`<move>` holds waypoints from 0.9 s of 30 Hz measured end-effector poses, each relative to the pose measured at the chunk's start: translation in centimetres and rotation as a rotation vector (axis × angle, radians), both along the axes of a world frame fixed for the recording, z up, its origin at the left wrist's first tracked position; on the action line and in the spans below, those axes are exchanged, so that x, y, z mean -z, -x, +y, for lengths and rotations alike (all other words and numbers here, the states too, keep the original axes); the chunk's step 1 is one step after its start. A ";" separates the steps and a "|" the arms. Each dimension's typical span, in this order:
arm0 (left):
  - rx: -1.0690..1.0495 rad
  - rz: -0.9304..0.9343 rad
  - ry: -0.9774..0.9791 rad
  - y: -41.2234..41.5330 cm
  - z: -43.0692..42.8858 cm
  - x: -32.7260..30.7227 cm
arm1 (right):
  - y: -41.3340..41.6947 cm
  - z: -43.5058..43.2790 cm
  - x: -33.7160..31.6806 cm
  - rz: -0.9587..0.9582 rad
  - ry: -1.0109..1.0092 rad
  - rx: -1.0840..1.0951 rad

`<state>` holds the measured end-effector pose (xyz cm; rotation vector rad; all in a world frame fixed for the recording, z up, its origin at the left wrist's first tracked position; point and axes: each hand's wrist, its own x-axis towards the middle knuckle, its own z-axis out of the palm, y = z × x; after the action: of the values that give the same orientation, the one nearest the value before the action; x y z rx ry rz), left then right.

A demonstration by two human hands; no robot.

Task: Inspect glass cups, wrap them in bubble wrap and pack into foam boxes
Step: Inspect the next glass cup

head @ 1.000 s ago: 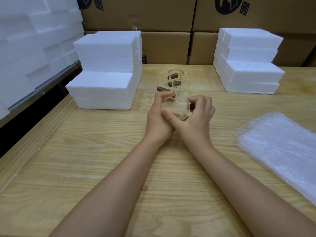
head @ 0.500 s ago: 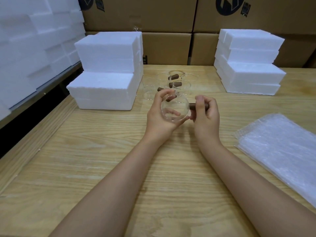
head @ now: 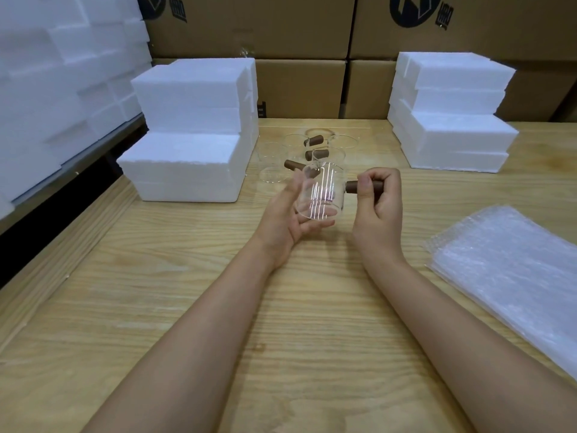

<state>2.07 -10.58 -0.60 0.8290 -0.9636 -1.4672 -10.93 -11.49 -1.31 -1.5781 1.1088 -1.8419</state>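
— So where's the glass cup (head: 321,195) right now?

— Up off the tabletop (head: 193,292), between my hands. My left hand (head: 288,218) lies open, fingers (head: 315,225) cradling the base; my right hand (head: 379,203) is closed round the brown handle (head: 352,186).

— How will it handle?

— Light, stiff, slick and breakable, I'd judge. The handle gives the surest hold, with a palm supporting underneath.

Pale wood, white foam, clear glass with brown handles.

The table (head: 175,307) is light yellowish wood with wavy darker grain. Foam boxes (head: 190,132), centre left and upper right, are plain white. The glass cup (head: 321,195) at centre is colourless with pale streaks; its handle (head: 352,186) is dark brown. Bubble wrap (head: 512,276), at right, is milky clear, dotted. Cardboard cartons (head: 299,85) along the top are tan with black print.
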 end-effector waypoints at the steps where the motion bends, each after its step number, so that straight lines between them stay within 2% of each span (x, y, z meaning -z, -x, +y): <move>1: -0.008 -0.012 0.000 0.0 0.0 0.0 | 0.0 0.0 0.0 0.004 0.005 -0.011; 5: -0.011 0.001 0.023 -0.2 0.0 0.1 | 0.0 0.1 0.0 -0.015 -0.039 -0.036; 10: -0.073 -0.034 0.052 -0.4 -0.2 0.6 | -1.4 1.2 -0.4 -0.288 -0.259 -0.076; 14: -0.097 -0.065 0.093 -0.3 -0.3 0.7 | -3.0 2.2 0.2 -0.278 -0.418 -0.157; 18: -0.108 -0.071 0.102 -0.2 -0.2 0.6 | -3.0 1.8 0.3 -0.364 -0.407 -0.208; 27: -0.054 -0.085 0.068 -0.5 -0.1 0.4 | -2.4 2.1 -0.7 -0.770 -0.467 -0.523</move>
<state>2.56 -10.68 -1.00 0.8666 -1.0416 -1.3547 -8.48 -9.41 -0.58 -0.6828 0.6135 -1.4659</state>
